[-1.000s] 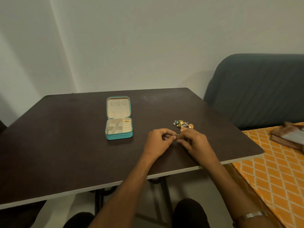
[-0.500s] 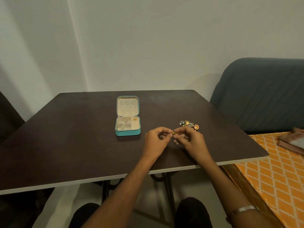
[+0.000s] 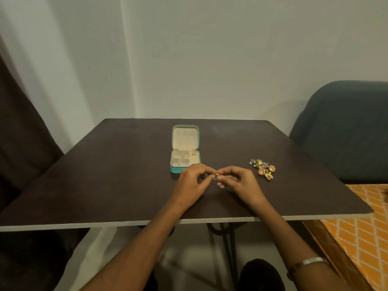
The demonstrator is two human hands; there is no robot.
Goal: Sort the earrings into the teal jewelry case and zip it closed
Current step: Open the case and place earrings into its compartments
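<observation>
At frame centre the open teal jewelry case (image 3: 184, 151) lies on the bench (image 3: 105, 175). Just below it, left hand (image 3: 194, 182) and right hand (image 3: 241, 182) pinch one small gold earring (image 3: 216, 176) together. The earring pile (image 3: 262, 167) sits right of them.

Open teal case (image 3: 184, 152), loose earrings (image 3: 262, 169) right.

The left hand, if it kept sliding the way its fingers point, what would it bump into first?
Probably the right hand: the left hand points rightward at it, both pinching a small gold earring between them. Depth is hard to judge.
</observation>
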